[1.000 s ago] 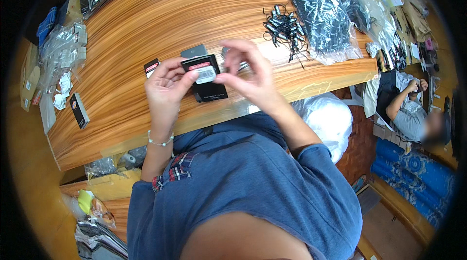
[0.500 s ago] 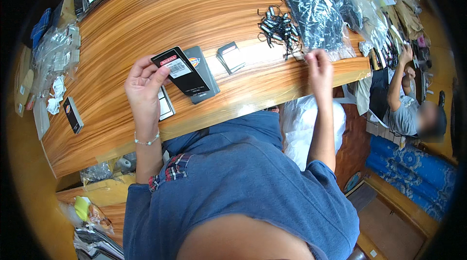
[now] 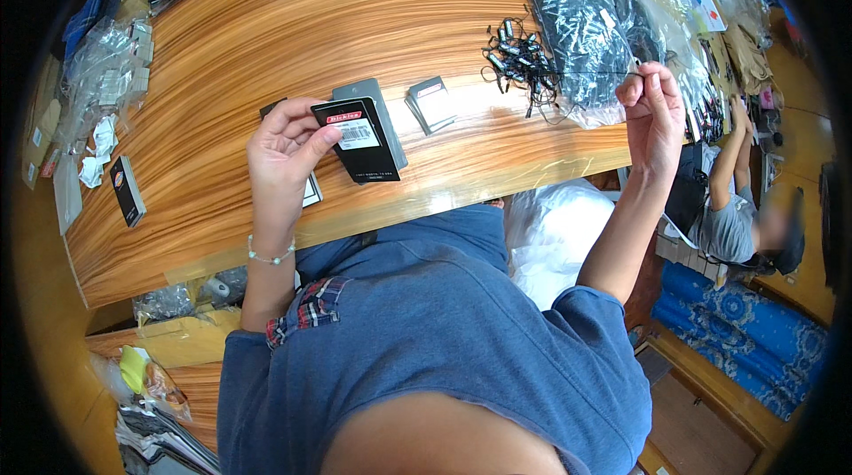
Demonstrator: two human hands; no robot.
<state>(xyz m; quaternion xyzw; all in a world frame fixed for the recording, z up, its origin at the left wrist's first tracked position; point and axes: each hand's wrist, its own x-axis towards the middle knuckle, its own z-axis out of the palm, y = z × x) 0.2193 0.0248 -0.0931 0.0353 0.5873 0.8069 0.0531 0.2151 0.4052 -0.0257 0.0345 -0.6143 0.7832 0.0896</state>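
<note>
My left hand (image 3: 286, 151) pinches a black hang tag (image 3: 371, 155) with a red strip and a white barcode label, thumb in front. Behind it lies a stack of grey tags (image 3: 359, 93) on the table. A card with a white border (image 3: 311, 192) shows partly below my left hand. My right hand (image 3: 655, 115) is raised near the table's right edge, fingertips closed on a thin black string (image 3: 596, 73). This string stretches left toward a tangled pile of black tag strings (image 3: 522, 58); whether its far end is free of the pile I cannot tell.
A small stack of cards (image 3: 432, 105) lies right of the grey tags. Bulging clear bags of black strings (image 3: 577, 40) lie behind the pile. Another tag stack (image 3: 127, 191) and plastic bags (image 3: 111, 71) are at the left. A co-worker (image 3: 732, 209) sits at the right.
My right hand has moved right and up from beside the pile, drawing the string out taut. My left hand has turned the hang tag more upright.
</note>
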